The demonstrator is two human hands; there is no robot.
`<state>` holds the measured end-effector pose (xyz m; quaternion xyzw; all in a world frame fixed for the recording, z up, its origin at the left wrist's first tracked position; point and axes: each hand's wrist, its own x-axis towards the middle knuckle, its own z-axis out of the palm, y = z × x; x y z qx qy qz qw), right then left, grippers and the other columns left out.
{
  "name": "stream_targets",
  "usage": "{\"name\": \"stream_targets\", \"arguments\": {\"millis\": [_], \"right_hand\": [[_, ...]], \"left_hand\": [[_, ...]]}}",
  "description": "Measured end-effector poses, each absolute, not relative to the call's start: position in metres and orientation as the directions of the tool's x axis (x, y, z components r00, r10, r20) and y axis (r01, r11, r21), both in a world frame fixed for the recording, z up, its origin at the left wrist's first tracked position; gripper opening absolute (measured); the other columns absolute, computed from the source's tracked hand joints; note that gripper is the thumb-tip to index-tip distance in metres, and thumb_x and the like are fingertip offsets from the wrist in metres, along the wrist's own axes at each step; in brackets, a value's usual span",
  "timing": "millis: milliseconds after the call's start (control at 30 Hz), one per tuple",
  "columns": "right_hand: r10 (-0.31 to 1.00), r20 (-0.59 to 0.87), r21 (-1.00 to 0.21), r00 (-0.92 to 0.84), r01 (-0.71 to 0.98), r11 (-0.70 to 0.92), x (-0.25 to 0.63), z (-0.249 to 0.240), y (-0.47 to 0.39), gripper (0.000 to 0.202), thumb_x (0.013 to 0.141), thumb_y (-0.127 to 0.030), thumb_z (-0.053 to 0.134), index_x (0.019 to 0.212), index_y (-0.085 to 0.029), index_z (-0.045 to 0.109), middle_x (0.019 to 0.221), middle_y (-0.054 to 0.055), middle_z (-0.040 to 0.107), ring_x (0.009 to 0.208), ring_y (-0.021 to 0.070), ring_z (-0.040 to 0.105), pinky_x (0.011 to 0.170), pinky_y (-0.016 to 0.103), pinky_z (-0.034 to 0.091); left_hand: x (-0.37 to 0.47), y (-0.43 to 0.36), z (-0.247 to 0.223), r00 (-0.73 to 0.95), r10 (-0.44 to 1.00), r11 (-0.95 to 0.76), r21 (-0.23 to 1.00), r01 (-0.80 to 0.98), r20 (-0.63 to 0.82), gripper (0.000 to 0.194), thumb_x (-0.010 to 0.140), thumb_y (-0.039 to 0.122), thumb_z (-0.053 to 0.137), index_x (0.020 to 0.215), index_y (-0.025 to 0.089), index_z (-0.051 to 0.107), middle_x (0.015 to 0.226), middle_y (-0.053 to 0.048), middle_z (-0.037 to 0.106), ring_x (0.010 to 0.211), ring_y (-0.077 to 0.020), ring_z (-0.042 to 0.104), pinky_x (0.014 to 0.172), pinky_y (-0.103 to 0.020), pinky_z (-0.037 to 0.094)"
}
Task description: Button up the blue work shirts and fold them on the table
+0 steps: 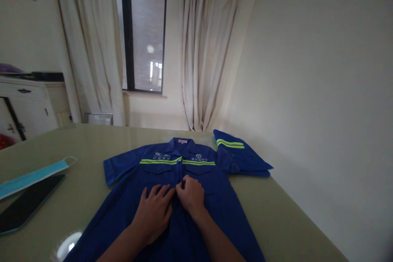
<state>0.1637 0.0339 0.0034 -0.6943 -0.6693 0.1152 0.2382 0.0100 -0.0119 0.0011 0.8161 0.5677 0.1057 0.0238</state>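
Note:
A blue short-sleeved work shirt [159, 176] lies front up on the table, its collar pointing away from me. Yellow-green reflective stripes and white lettering cross its chest. My left hand [154, 209] rests on the left side of the shirt, fingers spread over the cloth. Just right of it, my right hand [192, 194] has its fingers curled and pinched at the front placket below the chest pockets. The fingertips of both hands nearly meet there. Whatever button or edge lies between the right fingers is hidden.
Beyond the right sleeve lies a folded blue garment [245, 159] with the same stripes. At the left are a light blue face mask [37, 177] and a dark phone-like slab [29, 204]. The glossy table [285, 221] runs along the right wall, with curtains [205, 49] behind.

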Motion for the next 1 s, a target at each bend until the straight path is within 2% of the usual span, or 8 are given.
{"name": "stream_targets", "arguments": {"millis": [67, 133, 267, 367, 500, 733, 833, 1000], "right_hand": [[0.976, 0.196, -0.585, 0.092, 0.81, 0.041, 0.171, -0.004, 0.036, 0.014, 0.086, -0.023, 0.057, 0.079, -0.022, 0.07, 0.077, 0.006, 0.075, 0.076, 0.0217, 0.071, 0.062, 0.026, 0.038], [0.967, 0.237, -0.672, 0.094, 0.734, 0.094, 0.179, -0.009, 0.038, 0.017, 0.085, -0.019, 0.056, 0.074, -0.021, 0.067, 0.07, 0.003, 0.072, 0.067, 0.0182, 0.068, 0.06, 0.025, 0.035], [0.954, 0.284, -0.81, 0.092, 0.555, 0.188, 0.189, -0.017, 0.042, 0.014, 0.084, -0.022, 0.056, 0.074, -0.02, 0.066, 0.068, 0.002, 0.07, 0.063, 0.0172, 0.065, 0.059, 0.024, 0.039], [0.961, 0.269, -0.868, 0.073, 0.451, 0.209, 0.191, -0.021, 0.045, 0.011, 0.08, -0.028, 0.061, 0.077, -0.019, 0.067, 0.068, 0.002, 0.069, 0.061, 0.0173, 0.064, 0.057, 0.024, 0.041], [0.952, 0.302, -0.871, 0.047, 0.42, 0.255, 0.187, -0.025, 0.046, 0.012, 0.078, -0.027, 0.061, 0.082, -0.019, 0.069, 0.065, -0.001, 0.064, 0.056, 0.0151, 0.058, 0.054, 0.023, 0.039], [0.942, 0.327, -0.793, 0.078, 0.566, 0.228, 0.185, -0.023, 0.041, 0.016, 0.077, -0.02, 0.058, 0.083, -0.02, 0.073, 0.067, 0.001, 0.066, 0.062, 0.0167, 0.06, 0.058, 0.024, 0.04], [0.947, 0.314, -0.791, 0.075, 0.572, 0.217, 0.186, -0.018, 0.039, 0.013, 0.08, -0.021, 0.059, 0.081, -0.02, 0.072, 0.068, 0.001, 0.067, 0.063, 0.0173, 0.061, 0.058, 0.024, 0.041], [0.94, 0.328, -0.804, 0.094, 0.55, 0.225, 0.186, -0.014, 0.037, 0.009, 0.081, -0.023, 0.06, 0.079, -0.02, 0.068, 0.07, 0.001, 0.069, 0.062, 0.0162, 0.062, 0.058, 0.024, 0.042]], "left_hand": [[0.019, 0.004, 0.011, 0.297, 0.935, -0.326, 0.135, 0.936, 0.193, 0.045, 0.097, 0.019, 0.04, 0.135, 0.025, 0.062, 0.129, -0.01, 0.069, 0.122, -0.0317, 0.059, 0.105, -0.056, 0.04], [0.027, 0.022, 0.017, 0.276, 0.94, -0.305, 0.136, 0.943, 0.199, 0.037, 0.096, 0.017, 0.042, 0.122, 0.022, 0.068, 0.119, -0.011, 0.07, 0.115, -0.0304, 0.061, 0.096, -0.048, 0.044], [0.036, 0.043, 0.01, 0.319, 0.93, -0.36, 0.291, 0.886, 0.181, 0.024, 0.093, 0.018, 0.051, 0.105, 0.026, 0.071, 0.116, -0.006, 0.068, 0.111, -0.0252, 0.06, 0.087, -0.036, 0.044], [0.037, 0.042, 0.0, 0.332, 0.917, -0.393, 0.354, 0.849, 0.222, 0.021, 0.095, 0.019, 0.051, 0.099, 0.026, 0.07, 0.11, -0.003, 0.069, 0.108, -0.0228, 0.059, 0.086, -0.034, 0.041], [0.037, 0.037, -0.004, 0.328, 0.92, -0.386, 0.339, 0.858, 0.216, 0.02, 0.096, 0.02, 0.05, 0.1, 0.025, 0.068, 0.113, -0.003, 0.068, 0.109, -0.0238, 0.058, 0.084, -0.036, 0.039], [0.039, 0.042, 0.001, 0.268, 0.941, -0.334, 0.446, 0.831, 0.206, 0.011, 0.093, 0.024, 0.053, 0.095, 0.024, 0.064, 0.107, -0.003, 0.067, 0.107, -0.0245, 0.058, 0.086, -0.038, 0.04], [0.036, 0.043, -0.003, 0.311, 0.911, -0.409, 0.483, 0.775, 0.271, 0.011, 0.093, 0.019, 0.051, 0.094, 0.023, 0.062, 0.105, -0.004, 0.065, 0.104, -0.024, 0.058, 0.088, -0.037, 0.043], [0.035, 0.041, -0.007, 0.39, 0.857, -0.515, 0.525, 0.677, 0.337, 0.022, 0.098, 0.013, 0.037, 0.095, 0.024, 0.057, 0.101, -0.006, 0.065, 0.097, -0.0225, 0.059, 0.093, -0.037, 0.046]]}}
